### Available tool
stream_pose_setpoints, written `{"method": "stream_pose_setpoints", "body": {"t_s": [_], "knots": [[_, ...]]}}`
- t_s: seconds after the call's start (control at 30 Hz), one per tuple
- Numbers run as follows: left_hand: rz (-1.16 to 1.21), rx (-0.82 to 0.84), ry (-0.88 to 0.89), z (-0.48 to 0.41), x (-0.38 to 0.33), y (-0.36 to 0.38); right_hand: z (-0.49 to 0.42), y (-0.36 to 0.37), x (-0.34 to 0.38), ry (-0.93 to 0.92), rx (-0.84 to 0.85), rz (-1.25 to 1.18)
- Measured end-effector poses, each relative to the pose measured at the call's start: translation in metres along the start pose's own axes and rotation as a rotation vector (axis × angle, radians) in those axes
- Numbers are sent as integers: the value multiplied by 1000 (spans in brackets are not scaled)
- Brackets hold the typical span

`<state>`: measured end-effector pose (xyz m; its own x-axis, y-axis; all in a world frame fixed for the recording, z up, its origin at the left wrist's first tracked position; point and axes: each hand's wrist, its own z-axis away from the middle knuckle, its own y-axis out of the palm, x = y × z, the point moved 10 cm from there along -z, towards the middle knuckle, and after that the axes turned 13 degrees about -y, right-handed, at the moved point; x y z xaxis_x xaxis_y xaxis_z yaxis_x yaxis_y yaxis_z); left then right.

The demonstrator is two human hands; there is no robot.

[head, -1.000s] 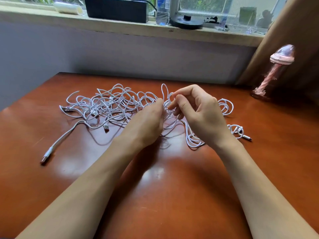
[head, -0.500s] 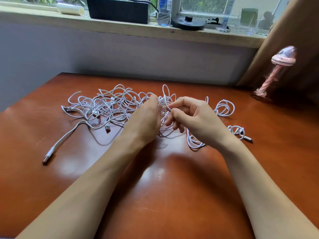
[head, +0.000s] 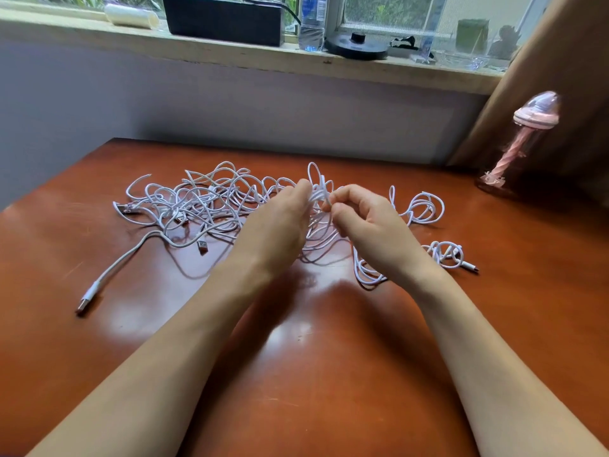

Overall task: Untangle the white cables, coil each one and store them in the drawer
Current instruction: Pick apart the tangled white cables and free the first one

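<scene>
- Currently, your left hand (head: 276,225) reaches into the middle of the white cables (head: 204,206). Its thumb lies against a raised bunch of strands, and its fingers curl round them on the far side, mostly hidden.
- Your right hand (head: 365,222) faces it just beside, thumb and forefinger pinching a strand of the same bunch, the other fingers curled in.
- The cables lie in one loose tangle on the red-brown table (head: 296,374), spread mainly left of your hands, with looser loops to the right.
- One thicker lead runs toward you on the left and ends in a USB plug (head: 86,300) flat on the table.
- A small bundled coil (head: 446,253) sits near your right wrist.
- A pink bottle (head: 527,140) stands at the far right corner.
</scene>
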<state>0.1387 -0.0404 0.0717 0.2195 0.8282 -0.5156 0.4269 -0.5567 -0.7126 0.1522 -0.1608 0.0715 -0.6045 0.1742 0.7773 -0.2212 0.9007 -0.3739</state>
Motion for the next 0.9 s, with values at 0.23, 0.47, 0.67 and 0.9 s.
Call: {"method": "stream_pose_setpoints", "body": {"t_s": [0.23,0.47,0.67,0.9], "knots": [[-77,46,129,7,-15,12,-2,-33,11,-74,-241,94],[-73,111,121,6,-7,27,-1,-19,21,-145,-119,42],[13,142,80,4,-1,26,1,1,23,-141,41,-13],[294,170,-21,0,5,15,6,11,22,-124,173,76]]}}
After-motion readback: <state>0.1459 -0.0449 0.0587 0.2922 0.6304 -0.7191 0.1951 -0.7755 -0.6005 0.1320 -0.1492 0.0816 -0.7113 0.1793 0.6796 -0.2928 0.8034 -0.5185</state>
